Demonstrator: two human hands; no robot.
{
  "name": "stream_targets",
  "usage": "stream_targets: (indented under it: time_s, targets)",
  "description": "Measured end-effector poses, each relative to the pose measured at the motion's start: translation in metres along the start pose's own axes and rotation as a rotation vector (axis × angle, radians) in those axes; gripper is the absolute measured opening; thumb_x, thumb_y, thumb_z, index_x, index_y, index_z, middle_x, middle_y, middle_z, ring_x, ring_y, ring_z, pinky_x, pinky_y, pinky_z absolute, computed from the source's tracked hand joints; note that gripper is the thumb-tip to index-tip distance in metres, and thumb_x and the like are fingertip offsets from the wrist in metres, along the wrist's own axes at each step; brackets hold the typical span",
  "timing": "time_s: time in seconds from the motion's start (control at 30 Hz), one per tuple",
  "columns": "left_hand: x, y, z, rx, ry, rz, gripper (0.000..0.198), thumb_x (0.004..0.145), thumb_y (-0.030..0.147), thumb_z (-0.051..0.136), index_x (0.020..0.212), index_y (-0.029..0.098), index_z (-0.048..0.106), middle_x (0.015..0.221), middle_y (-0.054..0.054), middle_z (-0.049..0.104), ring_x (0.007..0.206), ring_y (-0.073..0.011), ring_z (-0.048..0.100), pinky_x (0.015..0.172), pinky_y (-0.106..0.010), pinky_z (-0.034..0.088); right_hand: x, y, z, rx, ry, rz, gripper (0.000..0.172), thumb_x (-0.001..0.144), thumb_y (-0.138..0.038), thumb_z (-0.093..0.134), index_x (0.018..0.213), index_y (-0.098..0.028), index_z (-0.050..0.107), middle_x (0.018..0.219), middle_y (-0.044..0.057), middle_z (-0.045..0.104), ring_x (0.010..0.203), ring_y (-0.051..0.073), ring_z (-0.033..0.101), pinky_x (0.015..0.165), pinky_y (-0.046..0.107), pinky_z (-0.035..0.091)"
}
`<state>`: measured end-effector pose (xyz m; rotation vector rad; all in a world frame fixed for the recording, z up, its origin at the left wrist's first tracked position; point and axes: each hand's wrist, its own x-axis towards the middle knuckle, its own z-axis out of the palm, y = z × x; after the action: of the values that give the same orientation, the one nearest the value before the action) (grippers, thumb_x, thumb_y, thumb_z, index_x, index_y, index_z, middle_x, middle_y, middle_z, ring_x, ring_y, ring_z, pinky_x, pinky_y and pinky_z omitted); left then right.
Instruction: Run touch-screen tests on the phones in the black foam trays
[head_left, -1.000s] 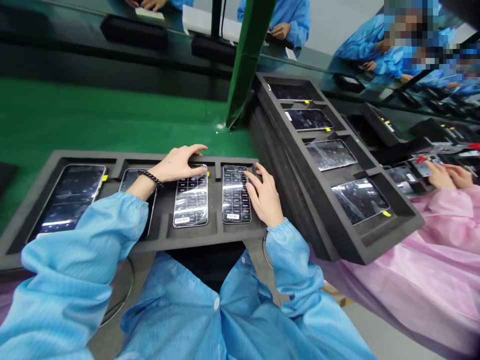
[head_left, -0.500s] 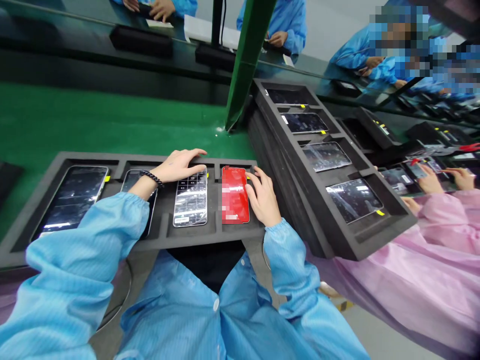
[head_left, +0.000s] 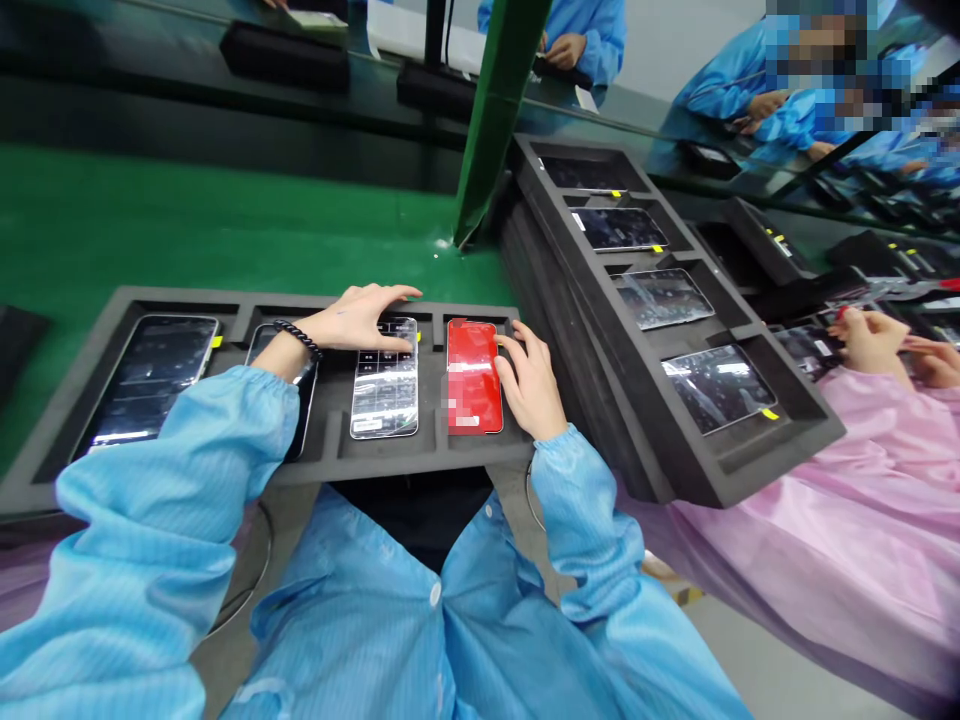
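Observation:
In front of me a black foam tray (head_left: 330,468) holds several smartphones, each in its own compartment. My left hand (head_left: 358,318) lies with fingers stretched over the upper end of a phone with a lit, grid-like screen (head_left: 385,400); its thumb is at the glass. At the tray's right end lies a phone with a bright red screen (head_left: 475,375). My right hand (head_left: 531,382), fingers apart, rests along that phone's right edge. A dark-screened phone (head_left: 259,345) is partly hidden under my left wrist. Another dark phone (head_left: 150,380) fills the leftmost compartment.
A stack of foam trays (head_left: 600,380) stands to the right, phones with yellow tabs in the top one. A green post (head_left: 499,120) rises behind my tray from the green bench (head_left: 337,235). A co-worker in pink (head_left: 862,520) sits at the right; people in blue work opposite.
The whole view has shifted slightly, so the tray appears a little higher. My left thumb has moved slightly down the lit screen. My right hand stays beside the red-screened phone.

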<state>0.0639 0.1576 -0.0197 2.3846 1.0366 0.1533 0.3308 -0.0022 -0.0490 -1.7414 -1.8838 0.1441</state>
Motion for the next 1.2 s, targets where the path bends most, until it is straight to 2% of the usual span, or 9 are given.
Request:
stream_targets:
  time_s: [0.13,0.33,0.5,0.73,0.83,0.9,1.0,1.1,1.2]
  targets:
    - [0.0,0.0,0.001,-0.063,0.041,-0.03,0.082,0.08,0.069,0.049,0.146,0.019,0.047,0.137,-0.013,0.063,0.128,-0.0315,0.056,0.108,-0.045,0.043,0.0,0.0,0.0,0.004,-0.007,0.002,0.037,0.105,-0.038,0.038,0.13,-0.021,0.061,0.151,0.015,0.048,0.133,0.029,0.049,0.114,0.055,0.044]
    - [0.002,-0.001,0.004,-0.039,0.081,-0.02,0.081,0.076,0.065,0.057,0.141,0.018,0.052,0.136,-0.014,0.063,0.128,-0.0359,0.054,0.111,-0.052,0.039,0.001,0.0,0.0,0.01,0.007,-0.004,0.039,0.105,-0.038,0.037,0.13,-0.019,0.061,0.15,0.016,0.048,0.133,0.028,0.049,0.115,0.052,0.042]
    - [0.001,-0.001,0.002,-0.065,0.11,-0.015,0.07,0.091,0.063,0.035,0.142,0.017,0.05,0.139,-0.013,0.061,0.128,-0.0303,0.055,0.109,-0.048,0.043,0.0,0.001,0.0,0.026,-0.004,0.005,0.04,0.105,-0.04,0.036,0.132,-0.021,0.059,0.15,0.015,0.049,0.133,0.029,0.05,0.115,0.054,0.042]
    - [0.005,-0.004,0.009,-0.026,0.119,-0.004,0.072,0.083,0.068,0.049,0.136,0.018,0.056,0.134,-0.013,0.065,0.124,-0.0346,0.058,0.108,-0.054,0.043,0.003,0.004,0.002,0.031,0.006,-0.002,0.042,0.105,-0.041,0.036,0.132,-0.02,0.06,0.148,0.016,0.05,0.132,0.03,0.05,0.115,0.054,0.042]
    - [0.003,0.005,0.0,-0.034,0.201,0.004,0.07,0.091,0.066,0.036,0.136,0.015,0.055,0.134,-0.014,0.064,0.123,-0.0302,0.059,0.108,-0.049,0.046,0.004,0.002,0.001,0.034,0.009,-0.001,0.043,0.104,-0.039,0.036,0.134,-0.017,0.058,0.147,0.018,0.052,0.133,0.031,0.05,0.116,0.055,0.042]
    - [-0.012,0.019,-0.009,-0.025,0.293,0.004,0.068,0.098,0.058,0.029,0.138,0.009,0.052,0.139,-0.017,0.06,0.129,-0.0287,0.055,0.113,-0.048,0.043,-0.003,-0.005,-0.003,0.047,-0.008,-0.014,0.045,0.104,-0.038,0.037,0.139,-0.014,0.054,0.15,0.02,0.049,0.138,0.031,0.048,0.118,0.054,0.04]
    - [-0.058,0.047,-0.012,0.012,0.454,0.028,0.059,0.102,0.048,0.032,0.143,0.01,0.049,0.147,-0.014,0.053,0.141,-0.0283,0.044,0.123,-0.049,0.032,-0.027,-0.021,-0.011,0.083,-0.092,-0.071,0.05,0.105,-0.038,0.037,0.148,-0.013,0.045,0.156,0.021,0.043,0.147,0.029,0.041,0.123,0.055,0.034]
    - [-0.119,0.066,0.013,0.039,0.673,0.076,0.042,0.104,0.035,0.039,0.139,0.019,0.055,0.143,-0.009,0.059,0.14,-0.0262,0.049,0.123,-0.051,0.034,-0.054,-0.034,-0.017,0.067,-0.136,-0.156,0.047,0.105,-0.037,0.042,0.148,-0.019,0.047,0.156,0.016,0.046,0.144,0.027,0.046,0.124,0.057,0.031]
    - [-0.164,0.067,0.052,0.013,0.731,0.025,0.038,0.1,0.029,0.046,0.135,0.027,0.06,0.143,-0.008,0.058,0.144,-0.0287,0.046,0.126,-0.058,0.027,-0.067,-0.039,-0.018,0.03,-0.049,-0.27,0.034,0.102,-0.031,0.049,0.132,-0.023,0.063,0.148,0.012,0.057,0.132,0.026,0.056,0.119,0.053,0.038]
